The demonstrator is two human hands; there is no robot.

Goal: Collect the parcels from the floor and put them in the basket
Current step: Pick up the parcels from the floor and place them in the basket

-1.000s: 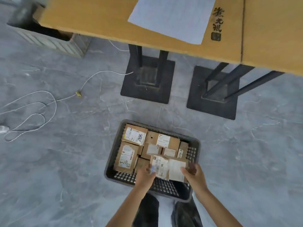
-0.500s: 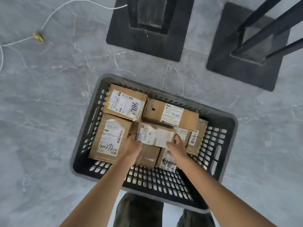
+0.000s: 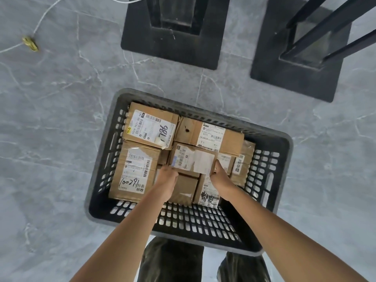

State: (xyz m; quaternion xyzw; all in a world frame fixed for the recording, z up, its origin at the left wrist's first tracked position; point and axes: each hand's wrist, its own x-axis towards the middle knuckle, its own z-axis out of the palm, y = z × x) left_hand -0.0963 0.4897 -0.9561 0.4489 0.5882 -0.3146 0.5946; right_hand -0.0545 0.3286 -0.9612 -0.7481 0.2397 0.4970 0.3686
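Observation:
A dark slotted plastic basket (image 3: 270, 200) stands on the grey floor right below me, holding several brown cardboard parcels with white labels. Both hands hold one small labelled parcel (image 3: 193, 160) on top of the pile in the basket's middle. My left hand (image 3: 167, 178) grips its left end and my right hand (image 3: 220, 176) grips its right end. Beside it lie a parcel marked 786 (image 3: 150, 127), a parcel marked 100291 (image 3: 134, 171) and a long parcel (image 3: 211, 135) at the back.
Two black square table bases (image 3: 173, 49) (image 3: 295, 78) stand on the floor just beyond the basket. A white cord with a yellow tag (image 3: 30, 43) lies at the far left. My legs and shoes (image 3: 173, 261) are under the basket's near rim.
The view has dropped closer over the basket. Both hands carried the small parcel from the near rim to the middle of the pile and still hold it there.

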